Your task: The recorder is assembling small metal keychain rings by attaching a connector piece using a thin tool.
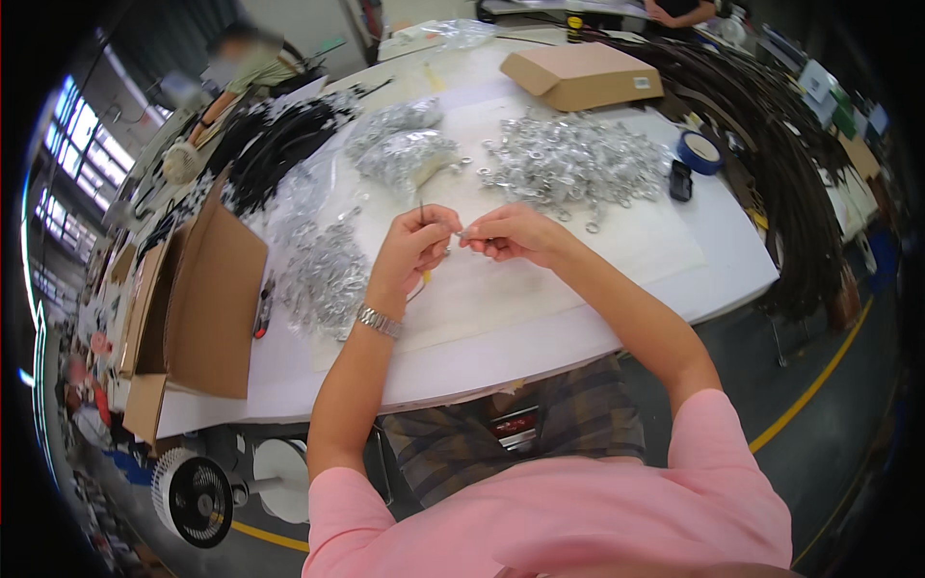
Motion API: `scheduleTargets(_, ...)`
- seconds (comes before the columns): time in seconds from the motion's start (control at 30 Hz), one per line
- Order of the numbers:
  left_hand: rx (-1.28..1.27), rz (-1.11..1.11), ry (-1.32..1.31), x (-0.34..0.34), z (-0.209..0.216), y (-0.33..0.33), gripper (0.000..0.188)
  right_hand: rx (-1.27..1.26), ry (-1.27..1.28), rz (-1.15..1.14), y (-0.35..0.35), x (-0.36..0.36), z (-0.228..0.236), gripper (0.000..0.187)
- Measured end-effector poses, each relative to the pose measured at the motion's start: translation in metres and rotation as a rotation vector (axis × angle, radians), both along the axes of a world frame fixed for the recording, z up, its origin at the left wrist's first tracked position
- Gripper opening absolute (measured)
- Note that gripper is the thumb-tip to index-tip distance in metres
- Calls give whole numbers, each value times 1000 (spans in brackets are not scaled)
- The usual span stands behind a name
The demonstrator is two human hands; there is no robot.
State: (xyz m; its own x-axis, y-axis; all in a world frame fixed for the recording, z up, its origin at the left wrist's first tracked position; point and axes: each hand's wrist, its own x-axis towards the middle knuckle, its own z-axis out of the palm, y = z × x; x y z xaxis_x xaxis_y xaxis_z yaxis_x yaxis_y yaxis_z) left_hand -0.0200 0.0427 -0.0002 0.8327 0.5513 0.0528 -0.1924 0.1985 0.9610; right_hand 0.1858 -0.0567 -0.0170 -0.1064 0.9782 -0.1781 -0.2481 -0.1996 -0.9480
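Above the white sheet on the table, my two hands meet fingertip to fingertip. My left hand is closed around a thin rod-like tool with a yellow part showing below the palm; its exact kind is unclear. A small silvery metal piece sits at the fingertips between both hands, too small to make out fully. My right hand pinches it from the right. Beyond my right hand spreads a pile of small metal ring-ended parts. Another metal-parts pile lies left of my left wrist.
A clear plastic bag of metal parts lies beyond my hands. An open cardboard box stands left, another box at the back. Blue tape and a small black object lie right. Dark strips cover the right side.
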Motion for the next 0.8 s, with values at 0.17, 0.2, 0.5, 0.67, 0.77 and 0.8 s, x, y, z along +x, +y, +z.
scheduleTargets(0.17,-327,83,-185,14,-19,8,11,199,-180,-165,-16,8,-1,23)
scheduleTargets(0.2,-406,193,-203,6,-20,11,11,240,-171,-160,-14,4,-8,22)
scheduleTargets(0.5,367,126,254,1,5,0,36,387,-424,-226,0,0,-2,20)
scheduleTargets(0.67,415,-8,244,16,17,-20,39,394,-553,-343,1,4,-4,23)
scheduleTargets(0.77,395,-13,221,11,7,-22,40,395,-563,-381,5,-10,-9,24)
scheduleTargets(0.8,387,3,222,10,2,-22,40,404,-551,-416,5,-14,-9,25)
